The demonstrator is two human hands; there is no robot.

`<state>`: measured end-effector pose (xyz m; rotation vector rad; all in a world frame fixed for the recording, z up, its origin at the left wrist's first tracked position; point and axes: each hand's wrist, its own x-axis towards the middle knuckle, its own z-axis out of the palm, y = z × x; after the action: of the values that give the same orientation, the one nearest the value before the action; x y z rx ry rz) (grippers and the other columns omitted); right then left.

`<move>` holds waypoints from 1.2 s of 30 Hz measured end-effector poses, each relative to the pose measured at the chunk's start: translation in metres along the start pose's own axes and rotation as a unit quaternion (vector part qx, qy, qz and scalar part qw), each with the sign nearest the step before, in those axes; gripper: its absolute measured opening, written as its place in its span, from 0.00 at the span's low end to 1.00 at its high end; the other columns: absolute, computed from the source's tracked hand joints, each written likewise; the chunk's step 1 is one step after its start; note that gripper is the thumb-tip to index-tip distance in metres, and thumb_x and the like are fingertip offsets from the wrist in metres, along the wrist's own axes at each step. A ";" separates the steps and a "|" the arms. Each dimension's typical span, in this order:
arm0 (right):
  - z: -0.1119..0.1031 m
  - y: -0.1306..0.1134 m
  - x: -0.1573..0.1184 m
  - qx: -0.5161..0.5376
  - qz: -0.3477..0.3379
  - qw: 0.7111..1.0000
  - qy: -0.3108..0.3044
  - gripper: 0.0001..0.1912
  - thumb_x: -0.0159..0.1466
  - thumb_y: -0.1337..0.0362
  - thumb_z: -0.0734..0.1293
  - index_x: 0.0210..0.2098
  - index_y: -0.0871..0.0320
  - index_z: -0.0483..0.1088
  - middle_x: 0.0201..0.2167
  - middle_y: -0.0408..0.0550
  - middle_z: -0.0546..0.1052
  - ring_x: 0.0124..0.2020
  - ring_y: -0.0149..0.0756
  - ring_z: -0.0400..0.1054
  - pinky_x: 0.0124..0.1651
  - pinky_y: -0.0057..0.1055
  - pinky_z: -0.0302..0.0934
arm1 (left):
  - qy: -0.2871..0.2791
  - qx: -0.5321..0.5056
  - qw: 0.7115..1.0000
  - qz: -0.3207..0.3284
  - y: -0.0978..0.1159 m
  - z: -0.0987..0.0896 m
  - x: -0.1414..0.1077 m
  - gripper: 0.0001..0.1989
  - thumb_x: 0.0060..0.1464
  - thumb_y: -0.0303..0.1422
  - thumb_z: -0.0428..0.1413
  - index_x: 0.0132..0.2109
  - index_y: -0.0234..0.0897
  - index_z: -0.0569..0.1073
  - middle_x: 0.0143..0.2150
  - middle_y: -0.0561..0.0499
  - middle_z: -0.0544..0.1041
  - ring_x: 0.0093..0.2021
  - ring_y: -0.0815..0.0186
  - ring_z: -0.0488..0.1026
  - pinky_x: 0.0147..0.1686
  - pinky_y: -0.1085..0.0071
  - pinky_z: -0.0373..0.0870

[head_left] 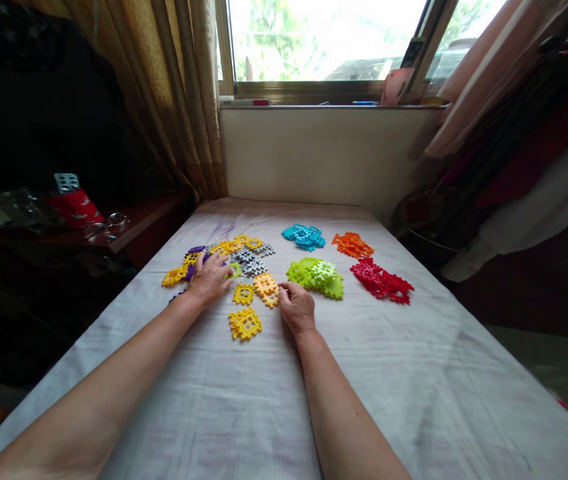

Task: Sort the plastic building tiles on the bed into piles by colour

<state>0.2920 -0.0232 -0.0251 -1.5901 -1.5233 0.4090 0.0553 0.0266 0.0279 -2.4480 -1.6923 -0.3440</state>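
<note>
My left hand (208, 280) rests with its fingers spread on the mixed pile at the left, over purple pieces (192, 269) and beside a green piece (235, 269). Yellow pieces (175, 275) and grey pieces (254, 267) lie around it. My right hand (297, 307) has its fingers curled at the right edge of light orange pieces (266, 285); its thumb and forefinger seem to pinch the edge of one. Between my forearms lie a single yellow piece (243, 293) and a small yellow stack (245, 323).
Farther right sit piles of blue (304, 236), orange (353, 245), green (314, 275) and red pieces (382, 281) on the cloth-covered surface (244, 413). A side table (139, 233) at the left holds glasses (107, 229) and a red container (77, 207). Clothes hang at the right.
</note>
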 end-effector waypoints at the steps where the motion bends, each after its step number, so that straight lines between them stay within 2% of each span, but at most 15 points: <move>1: 0.000 0.000 0.000 0.009 0.001 1.000 0.004 0.13 0.62 0.64 0.61 0.36 0.54 0.79 0.37 0.47 0.82 0.39 0.36 0.74 0.45 0.29 0.65 | 0.014 -0.019 1.000 0.010 0.006 -0.001 -0.002 0.06 0.55 0.35 0.56 0.39 0.44 0.77 0.61 0.48 0.72 0.66 0.50 0.61 0.65 0.40 0.45; 6: -0.002 -0.005 0.000 0.069 0.018 0.997 -0.009 0.13 0.64 0.57 0.62 0.40 0.52 0.78 0.35 0.44 0.82 0.34 0.33 0.75 0.42 0.27 0.66 | 0.065 -0.096 0.989 0.091 0.045 0.000 -0.021 0.11 0.62 0.35 0.50 0.46 0.44 0.75 0.58 0.47 0.75 0.57 0.59 0.71 0.63 0.50 0.57; 9: 0.001 -0.008 -0.002 0.122 0.023 0.992 -0.034 0.15 0.63 0.53 0.64 0.41 0.53 0.77 0.33 0.43 0.82 0.33 0.33 0.75 0.40 0.27 0.67 | 0.080 -0.107 0.984 0.122 0.065 0.008 -0.030 0.12 0.63 0.34 0.49 0.47 0.44 0.75 0.60 0.46 0.74 0.56 0.60 0.72 0.60 0.55 0.63; 12: 0.001 -0.009 -0.003 0.152 0.021 0.987 -0.041 0.14 0.61 0.54 0.64 0.37 0.55 0.77 0.30 0.43 0.81 0.32 0.34 0.75 0.38 0.27 0.66 | 0.091 -0.122 0.979 0.138 0.075 0.019 -0.036 0.13 0.62 0.32 0.48 0.49 0.43 0.74 0.61 0.45 0.72 0.57 0.59 0.71 0.58 0.57 0.66; 15: -0.009 -0.004 0.001 0.131 0.025 0.991 -0.026 0.14 0.60 0.55 0.64 0.36 0.56 0.78 0.29 0.44 0.81 0.30 0.35 0.74 0.38 0.28 0.66 | 0.109 -0.142 0.976 0.123 0.077 0.025 -0.041 0.15 0.62 0.33 0.49 0.54 0.42 0.72 0.63 0.44 0.70 0.60 0.58 0.69 0.59 0.57 0.66; 20: -0.047 0.021 0.016 0.026 0.055 0.992 0.110 0.16 0.62 0.57 0.62 0.41 0.55 0.79 0.38 0.49 0.82 0.39 0.38 0.75 0.46 0.32 0.66 | 0.105 -0.154 0.978 0.095 0.070 0.022 -0.058 0.19 0.61 0.40 0.51 0.57 0.44 0.71 0.62 0.45 0.71 0.61 0.58 0.68 0.64 0.53 0.59; 23: -0.063 0.038 0.020 -0.014 0.062 0.986 0.153 0.16 0.62 0.59 0.61 0.40 0.55 0.79 0.42 0.50 0.81 0.45 0.40 0.73 0.50 0.34 0.65 | 0.076 -0.146 0.983 0.085 0.064 0.021 -0.068 0.20 0.60 0.44 0.52 0.57 0.45 0.71 0.61 0.44 0.72 0.61 0.55 0.68 0.65 0.50 0.55; 26: -0.064 0.047 0.020 -0.030 0.060 0.986 0.154 0.17 0.61 0.59 0.61 0.42 0.55 0.78 0.42 0.51 0.81 0.44 0.40 0.73 0.49 0.34 0.65 | 0.050 -0.139 0.986 0.079 0.061 0.024 -0.073 0.24 0.57 0.46 0.54 0.58 0.45 0.71 0.62 0.43 0.72 0.62 0.53 0.67 0.65 0.46 0.53; 31: -0.056 0.049 0.020 -0.047 0.061 0.985 0.152 0.17 0.61 0.55 0.63 0.43 0.56 0.76 0.34 0.47 0.79 0.33 0.37 0.71 0.42 0.32 0.65 | 0.030 -0.139 0.986 0.090 0.061 0.030 -0.074 0.25 0.55 0.47 0.56 0.58 0.47 0.71 0.63 0.42 0.70 0.63 0.51 0.65 0.66 0.44 0.50; 36: -0.054 0.052 0.020 -0.094 0.024 0.978 0.187 0.12 0.62 0.58 0.63 0.37 0.56 0.76 0.38 0.51 0.77 0.40 0.40 0.70 0.49 0.36 0.63 | 0.046 -0.144 0.986 0.067 0.062 0.032 -0.073 0.19 0.58 0.42 0.54 0.55 0.45 0.73 0.61 0.43 0.72 0.63 0.53 0.66 0.66 0.46 0.52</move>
<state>0.3698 -0.0175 -0.0275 -1.7378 -1.2636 -0.0132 0.0917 -0.0526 -0.0221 -2.6814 -1.5225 -0.7175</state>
